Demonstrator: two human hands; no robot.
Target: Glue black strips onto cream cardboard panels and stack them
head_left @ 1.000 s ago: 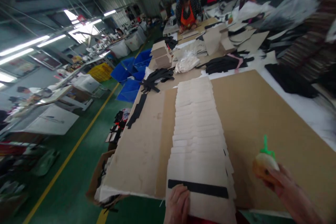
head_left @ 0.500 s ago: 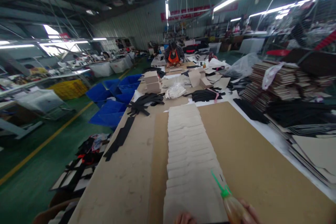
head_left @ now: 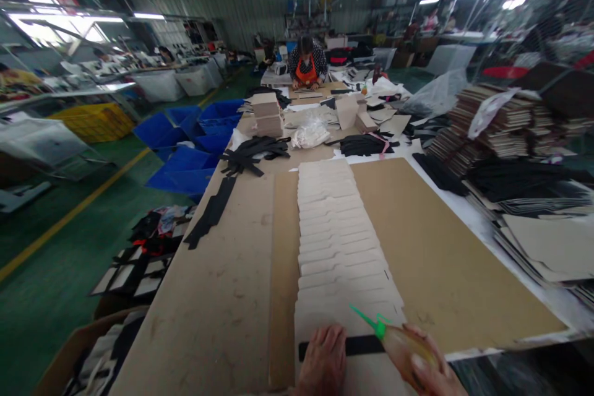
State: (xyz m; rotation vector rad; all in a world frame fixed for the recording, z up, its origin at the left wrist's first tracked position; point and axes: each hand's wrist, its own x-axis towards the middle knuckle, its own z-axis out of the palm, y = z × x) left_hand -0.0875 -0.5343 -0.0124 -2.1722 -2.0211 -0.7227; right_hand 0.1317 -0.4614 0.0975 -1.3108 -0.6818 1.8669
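Note:
My right hand [head_left: 431, 365] is wrapped around a squeeze bottle [head_left: 403, 349] of amber liquid with a thin green nozzle. The nozzle points left and up, over the overlapping row of pale cardboard pieces [head_left: 331, 229]. My left hand [head_left: 325, 352] lies with its fingers flat on a black strip [head_left: 364, 345], pressing it against the nearest cardboard piece. That strip runs crosswise; part of it is hidden under the left hand, and its right end passes behind the bottle. Short dark marks show on the right edge of some pieces.
A brown board [head_left: 445, 247] lies under the row. Black strips [head_left: 211, 213] rest along the table's left edge. Stacked cardboard [head_left: 496, 130] stands at right, blue bins [head_left: 185, 167] at left. A person in an orange apron [head_left: 306, 68] works at the far end.
The view has tipped down. My left hand has come further into view, on the black strip. The bottle has tilted further left, its nozzle now lower in the view.

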